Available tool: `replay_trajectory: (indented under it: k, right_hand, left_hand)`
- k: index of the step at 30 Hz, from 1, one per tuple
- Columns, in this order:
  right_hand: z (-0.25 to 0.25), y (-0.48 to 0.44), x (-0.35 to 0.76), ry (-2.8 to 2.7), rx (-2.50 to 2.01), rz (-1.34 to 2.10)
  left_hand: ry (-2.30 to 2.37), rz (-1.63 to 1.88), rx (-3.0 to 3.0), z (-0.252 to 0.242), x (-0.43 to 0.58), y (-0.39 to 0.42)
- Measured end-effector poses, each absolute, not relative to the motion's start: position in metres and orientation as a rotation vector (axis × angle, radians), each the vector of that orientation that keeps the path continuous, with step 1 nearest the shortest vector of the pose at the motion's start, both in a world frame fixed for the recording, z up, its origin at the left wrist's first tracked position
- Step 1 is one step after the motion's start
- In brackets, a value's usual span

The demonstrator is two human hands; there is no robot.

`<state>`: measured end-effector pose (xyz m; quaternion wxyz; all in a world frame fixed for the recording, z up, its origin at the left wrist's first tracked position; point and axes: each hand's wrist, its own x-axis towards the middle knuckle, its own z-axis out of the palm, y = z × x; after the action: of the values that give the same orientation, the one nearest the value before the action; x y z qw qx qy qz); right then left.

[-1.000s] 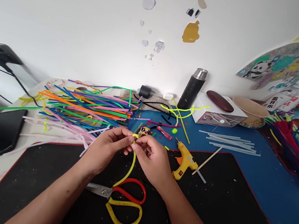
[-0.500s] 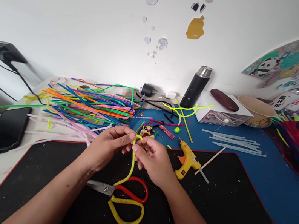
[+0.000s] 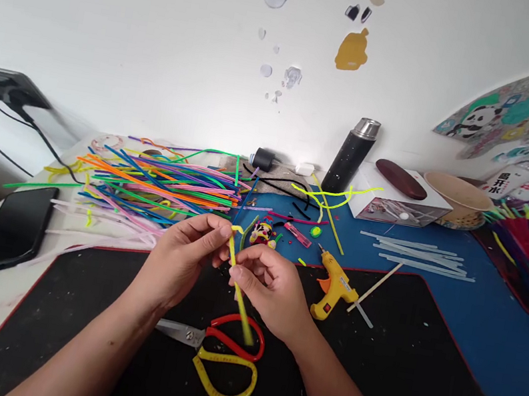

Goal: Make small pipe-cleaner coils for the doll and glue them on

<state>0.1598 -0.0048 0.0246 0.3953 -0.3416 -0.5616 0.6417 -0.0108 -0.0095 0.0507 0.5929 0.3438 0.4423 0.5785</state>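
A yellow pipe cleaner [image 3: 241, 294] runs between my two hands, bent at its top end, its lower end hanging blurred over the scissors. My left hand [image 3: 192, 250] pinches it near the bend between thumb and fingers. Lower on the stem, my right hand [image 3: 270, 287] grips it between thumb and curled fingers. Beneath them, scissors [image 3: 230, 358] with one red and one yellow handle lie on the black mat [image 3: 364, 390]. Just beyond my fingers sits a small colourful figure [image 3: 263, 231] made of fuzzy material.
A yellow glue gun [image 3: 332, 287] lies right of my hands, with clear glue sticks [image 3: 420, 254] behind it. Many coloured pipe cleaners [image 3: 165, 185] are heaped at the back left, near a black phone [image 3: 15, 231]. A black thermos [image 3: 350, 155] stands by a white box [image 3: 400, 204].
The pipe cleaner's lower end has swung to the right, from the scissors' pivot to across the red handle. My hands have shifted slightly, and more of the small figure shows.
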Motion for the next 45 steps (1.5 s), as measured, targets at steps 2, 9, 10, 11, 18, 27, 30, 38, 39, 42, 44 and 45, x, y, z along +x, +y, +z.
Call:
replay_trajectory:
  k: [2, 9, 10, 11, 18, 27, 30, 38, 39, 42, 44, 45]
  right_hand:
    - [0.025, -0.004, 0.16, -1.416, -0.884, 1.643]
    - [0.018, 0.0, 0.164, -1.453, -0.992, 1.498]
    - [0.018, 0.0, 0.164, -1.469, -0.991, 1.47]
    - [0.018, 0.0, 0.164, -1.49, -0.991, 1.443]
    - [0.017, -0.002, 0.161, -1.672, -1.09, 1.218]
    - [0.02, 0.0, 0.168, -1.841, -1.155, 0.875]
    - [0.02, 0.001, 0.171, -1.858, -1.162, 0.821]
    - [0.017, 0.004, 0.173, -1.859, -1.169, 0.773]
    - [0.017, 0.004, 0.174, -1.866, -1.17, 0.771]
    - [0.019, 0.005, 0.175, -1.898, -1.167, 0.775]
    - [0.02, 0.006, 0.177, -1.923, -1.155, 0.791]
    - [0.021, 0.007, 0.177, -1.935, -1.146, 0.798]
  left_hand:
    - [1.064, 1.333, 0.883, 0.049, -0.013, -0.009]
    - [1.191, 1.286, 1.045, 0.041, -0.023, -0.003]
    - [1.196, 1.282, 1.036, 0.039, -0.023, -0.003]
    - [1.195, 1.277, 1.024, 0.038, -0.022, -0.003]
    - [1.15, 1.234, 1.023, 0.033, -0.013, -0.005]
    - [1.224, 1.14, 1.175, 0.032, -0.026, -0.002]
    - [1.227, 1.113, 1.189, 0.031, -0.028, -0.001]
    - [1.227, 1.05, 1.214, 0.039, -0.028, 0.0]
    - [1.236, 1.033, 1.221, 0.04, -0.028, 0.0]
    - [1.254, 0.987, 1.258, 0.043, -0.029, 0.0]
    - [1.259, 0.963, 1.283, 0.043, -0.03, 0.0]
    - [1.259, 0.95, 1.292, 0.043, -0.031, 0.0]
